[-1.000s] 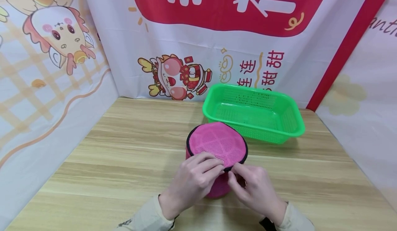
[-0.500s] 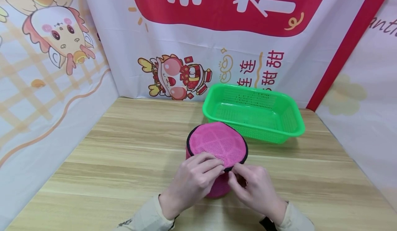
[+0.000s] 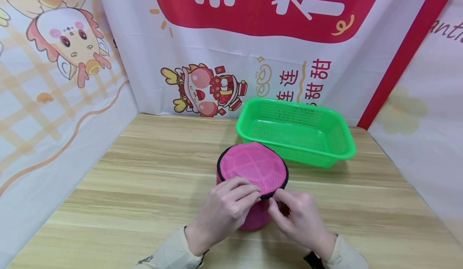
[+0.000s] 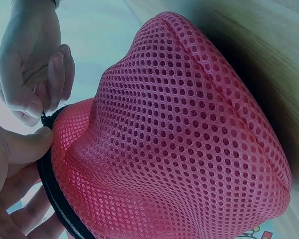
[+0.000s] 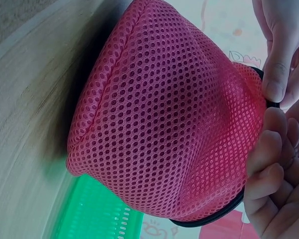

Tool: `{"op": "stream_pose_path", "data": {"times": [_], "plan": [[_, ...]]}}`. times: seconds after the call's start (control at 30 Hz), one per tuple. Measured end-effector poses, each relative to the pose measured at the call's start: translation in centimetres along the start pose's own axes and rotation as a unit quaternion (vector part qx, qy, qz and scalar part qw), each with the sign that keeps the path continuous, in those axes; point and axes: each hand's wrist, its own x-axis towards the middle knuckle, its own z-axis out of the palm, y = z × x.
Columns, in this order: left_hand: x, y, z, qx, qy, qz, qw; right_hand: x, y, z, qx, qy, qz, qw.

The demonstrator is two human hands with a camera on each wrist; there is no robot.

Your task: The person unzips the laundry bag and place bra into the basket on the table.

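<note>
A round pink mesh laundry bag (image 3: 253,166) stands upright on the table, its flat lid edged by a black zipper (image 4: 60,196). My left hand (image 3: 226,212) pinches the near rim between thumb and fingers. Just to its right, my right hand (image 3: 298,219) has thumb and forefinger pinched at the zipper, where the pull is hidden by the fingertips. In the left wrist view, a small dark end of the zipper shows between the two hands. The mesh side of the bag (image 5: 144,104) sags inward below the rim in the right wrist view.
Behind the bag to the right sits a green plastic basket (image 3: 296,154), its near side close to the lid. The wooden table (image 3: 162,172) meets printed cloth walls (image 3: 152,52) at the back and both sides.
My right hand has shifted very slightly to the right along the rim, leaving a wider gap to the left hand. The bag's lid has tipped a touch; the left hand is nearly still.
</note>
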Motion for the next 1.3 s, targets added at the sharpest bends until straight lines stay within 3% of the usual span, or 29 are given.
{"op": "stream_pose_path", "data": {"times": [0.8,1.3], "plan": [[0.12,0.11,-0.19,0.001,0.007,-0.007,1.0,-0.1,0.12,-0.65,0.008,-0.003,0.05,0.9987],[0.16,0.11,-0.19,-0.021,0.011,-0.029,0.9993,-0.13,0.23,-0.39,0.03,-0.006,0.037,0.9988]]}}
